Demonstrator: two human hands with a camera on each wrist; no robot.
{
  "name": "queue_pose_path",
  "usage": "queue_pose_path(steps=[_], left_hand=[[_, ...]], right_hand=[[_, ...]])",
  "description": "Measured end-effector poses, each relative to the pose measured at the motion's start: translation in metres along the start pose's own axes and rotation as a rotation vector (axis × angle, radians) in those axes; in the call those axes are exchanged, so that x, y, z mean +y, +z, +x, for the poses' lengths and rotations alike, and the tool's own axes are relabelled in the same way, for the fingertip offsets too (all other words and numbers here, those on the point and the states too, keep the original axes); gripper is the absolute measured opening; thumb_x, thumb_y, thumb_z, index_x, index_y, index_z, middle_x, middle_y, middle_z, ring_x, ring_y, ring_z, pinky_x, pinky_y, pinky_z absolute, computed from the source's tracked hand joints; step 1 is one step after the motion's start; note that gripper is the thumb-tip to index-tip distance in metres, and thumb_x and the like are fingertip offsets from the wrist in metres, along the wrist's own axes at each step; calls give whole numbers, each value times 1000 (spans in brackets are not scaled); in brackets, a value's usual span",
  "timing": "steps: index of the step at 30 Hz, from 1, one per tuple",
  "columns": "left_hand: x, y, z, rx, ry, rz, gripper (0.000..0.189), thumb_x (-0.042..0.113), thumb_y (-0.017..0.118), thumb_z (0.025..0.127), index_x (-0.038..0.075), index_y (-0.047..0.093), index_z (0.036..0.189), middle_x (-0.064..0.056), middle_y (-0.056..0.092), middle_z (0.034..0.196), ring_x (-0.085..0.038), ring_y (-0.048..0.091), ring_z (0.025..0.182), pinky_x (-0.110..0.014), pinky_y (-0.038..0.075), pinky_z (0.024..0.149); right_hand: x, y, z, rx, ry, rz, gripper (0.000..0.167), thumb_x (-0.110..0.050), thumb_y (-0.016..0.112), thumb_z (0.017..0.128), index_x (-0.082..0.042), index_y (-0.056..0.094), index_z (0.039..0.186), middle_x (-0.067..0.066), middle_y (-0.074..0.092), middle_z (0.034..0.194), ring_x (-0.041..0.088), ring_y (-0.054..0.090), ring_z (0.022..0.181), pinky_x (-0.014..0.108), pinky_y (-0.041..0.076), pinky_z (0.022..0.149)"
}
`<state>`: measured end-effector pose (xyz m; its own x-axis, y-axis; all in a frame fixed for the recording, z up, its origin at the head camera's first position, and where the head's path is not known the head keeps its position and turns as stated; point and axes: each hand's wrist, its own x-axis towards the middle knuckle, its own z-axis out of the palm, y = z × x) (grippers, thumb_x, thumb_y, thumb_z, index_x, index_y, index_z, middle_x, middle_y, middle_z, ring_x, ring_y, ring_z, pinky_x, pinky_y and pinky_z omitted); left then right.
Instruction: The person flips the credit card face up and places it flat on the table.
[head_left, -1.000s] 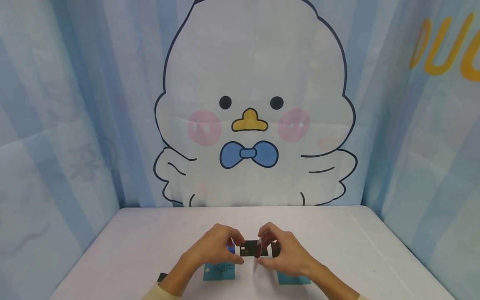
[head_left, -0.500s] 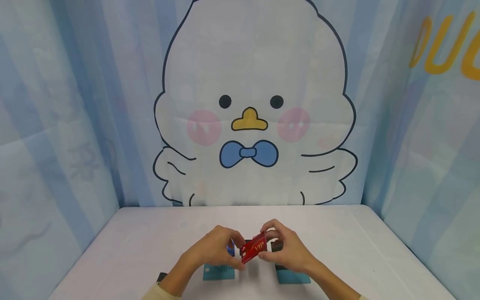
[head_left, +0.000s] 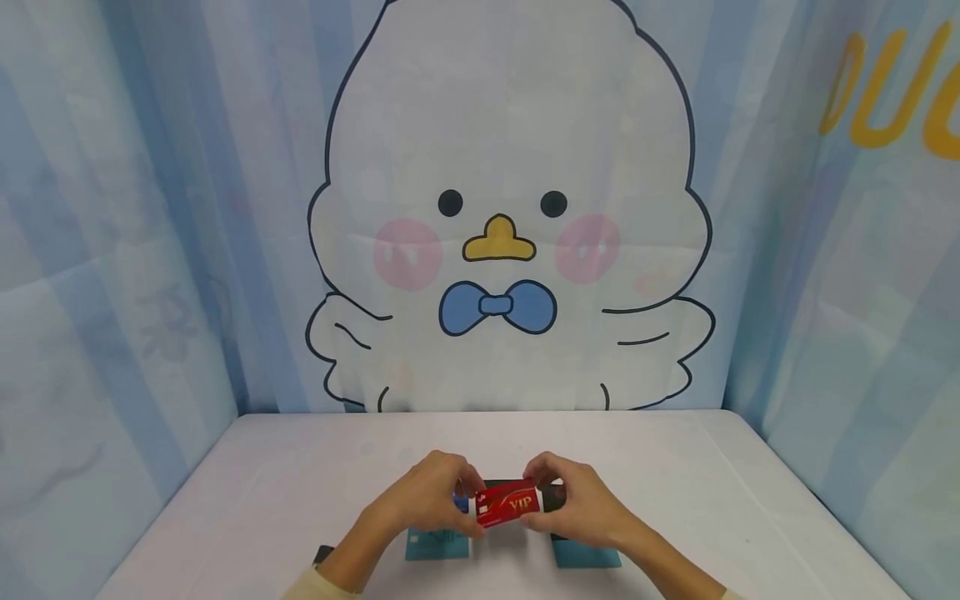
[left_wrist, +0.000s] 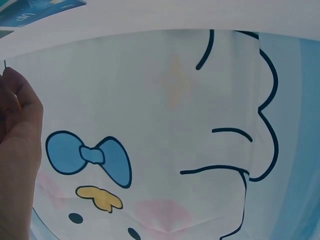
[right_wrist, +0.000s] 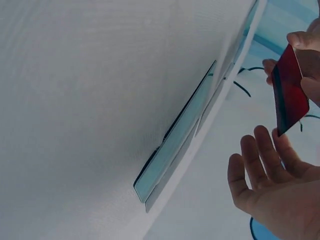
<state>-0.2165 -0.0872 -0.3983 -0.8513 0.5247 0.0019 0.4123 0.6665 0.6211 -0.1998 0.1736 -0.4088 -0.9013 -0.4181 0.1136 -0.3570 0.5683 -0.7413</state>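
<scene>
While head view hides its stripe (right_wrist: pixel 280 102), left fingers (right_wrist: pixel 301 41) pinch the red card (right_wrist: pixel 294 87), right fingers (right_wrist: pixel 263 150) uncertain

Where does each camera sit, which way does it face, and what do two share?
Head: on the head, facing forward and down at the table and backdrop; left hand, right hand and forearms show.
Left wrist: on that wrist, facing the backdrop, which appears upside down; part of one hand shows at the left edge.
Right wrist: on that wrist, looking across the table toward the backdrop; both hands show.
Shared: head and right wrist both show the red card, its VIP face in the first, its striped back in the second.
</scene>
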Motion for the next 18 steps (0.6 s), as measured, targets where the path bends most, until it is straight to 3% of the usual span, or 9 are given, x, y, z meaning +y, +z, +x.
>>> queue_pose_path(steps=[4,11,18], left_hand=[[1,1,-1,8,-15,-5,43,27,97,72,13,78,108,4,72,96,-16,65,89,-29,60,78],[-1,8,3,-19,-53,-18,42,23,96,73,12,78,109,7,73,94,-15,67,89,-35,61,84],[0,15,6,-32,-79,30,43,26,97,73,13,79,109,8,72,93,-11,65,88,-34,60,86]], right_hand=[[0,-1,0,-27,10,-47,52,-34,88,83,-11,64,123,-2,68,112,24,60,105,40,55,88],[2,0,-1,-62,-1,-117,45,-32,90,80,-14,70,115,-3,66,109,24,64,106,51,57,96],[4,1,0,-111,-1,-212,43,-33,91,78,-16,71,111,-6,65,105,20,62,102,41,57,92]])
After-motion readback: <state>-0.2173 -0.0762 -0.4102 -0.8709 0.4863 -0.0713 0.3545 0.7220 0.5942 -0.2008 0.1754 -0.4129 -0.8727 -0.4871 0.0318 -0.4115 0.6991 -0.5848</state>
